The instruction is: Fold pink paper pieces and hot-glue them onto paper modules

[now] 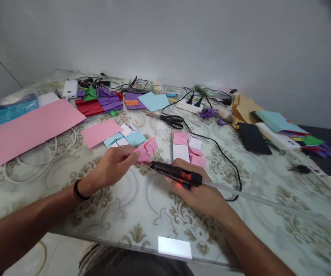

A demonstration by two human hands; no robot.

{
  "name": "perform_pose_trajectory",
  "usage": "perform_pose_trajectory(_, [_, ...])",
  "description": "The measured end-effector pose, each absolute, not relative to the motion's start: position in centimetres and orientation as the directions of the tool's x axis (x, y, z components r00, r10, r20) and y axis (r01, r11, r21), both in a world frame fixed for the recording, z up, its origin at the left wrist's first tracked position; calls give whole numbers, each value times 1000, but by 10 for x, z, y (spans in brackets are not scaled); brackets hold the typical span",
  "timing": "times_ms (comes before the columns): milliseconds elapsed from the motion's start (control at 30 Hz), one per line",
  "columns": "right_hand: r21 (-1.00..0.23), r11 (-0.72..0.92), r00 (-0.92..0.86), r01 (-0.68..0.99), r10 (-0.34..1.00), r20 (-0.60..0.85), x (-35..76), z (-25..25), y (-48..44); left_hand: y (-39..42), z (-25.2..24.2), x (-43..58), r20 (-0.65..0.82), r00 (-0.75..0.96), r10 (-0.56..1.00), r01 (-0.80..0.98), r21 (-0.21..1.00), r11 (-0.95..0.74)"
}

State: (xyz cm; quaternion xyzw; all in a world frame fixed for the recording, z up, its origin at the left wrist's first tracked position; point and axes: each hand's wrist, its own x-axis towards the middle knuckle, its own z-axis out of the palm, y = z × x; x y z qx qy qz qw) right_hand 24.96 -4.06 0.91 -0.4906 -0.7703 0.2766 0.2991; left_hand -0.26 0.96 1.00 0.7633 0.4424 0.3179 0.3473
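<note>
Between the thumb and fingers of my left hand [114, 164] is a folded pink paper piece [148, 150], raised a little over the table. My right hand [195, 193] grips a black hot glue gun [177, 172] with a red light glowing on it. A long clear glue stick [257, 200] sticks out of its back. The gun's nozzle [146, 163] points left and is at the lower edge of the pink paper; whether they touch I cannot tell. Beyond my right hand lie folded white and pink papers [181, 151]. Behind my left hand are light blue and white folded pieces [133, 137].
Black scissors [172, 121] lie mid-table near a white power strip [190, 105] and a black cable [223, 151]. Large pink sheets [36, 126] cover the left side. A dark phone [254, 138] and stacked coloured paper [282, 122] are on the right. Purple folded pieces [109, 101] sit further back.
</note>
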Motion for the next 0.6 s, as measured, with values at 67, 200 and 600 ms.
perform_pose_trajectory(67, [-723,355,-336,592,925,178,248,6,-40,9,10,-3,141,426,893,450,823,-345])
perform_pose_trajectory(200, [-722,344,-332,600,928,167,248,2,-40,8,11,-3,109,431,896,456,830,-320])
perform_pose_trajectory(600, [-733,272,-283,624,953,112,244,-2,-40,7,12,-2,143,418,897,500,788,-359])
